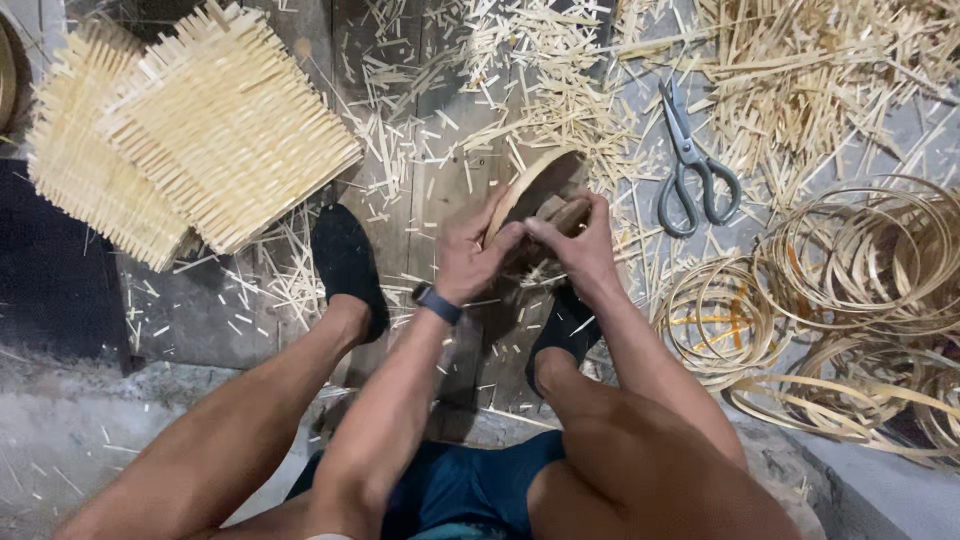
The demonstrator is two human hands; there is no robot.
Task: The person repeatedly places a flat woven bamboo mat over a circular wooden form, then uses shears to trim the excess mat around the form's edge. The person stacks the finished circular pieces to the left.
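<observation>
A small round woven bamboo basket (pixel 535 185) is held on edge between both hands, above a wooden board on the floor. My left hand (pixel 470 255), with a dark watch on the wrist, grips its near left rim. My right hand (pixel 580 245) holds the right side, fingers pressed on the rim. The lower part of the basket is hidden behind the fingers.
A stack of flat woven bamboo mats (pixel 190 130) lies at the upper left. Grey scissors (pixel 690 165) rest on the floor at the right, near piles of bamboo hoops (pixel 850 290). Loose bamboo strips (pixel 560 70) litter the floor. My feet in dark shoes (pixel 345 265) flank the board.
</observation>
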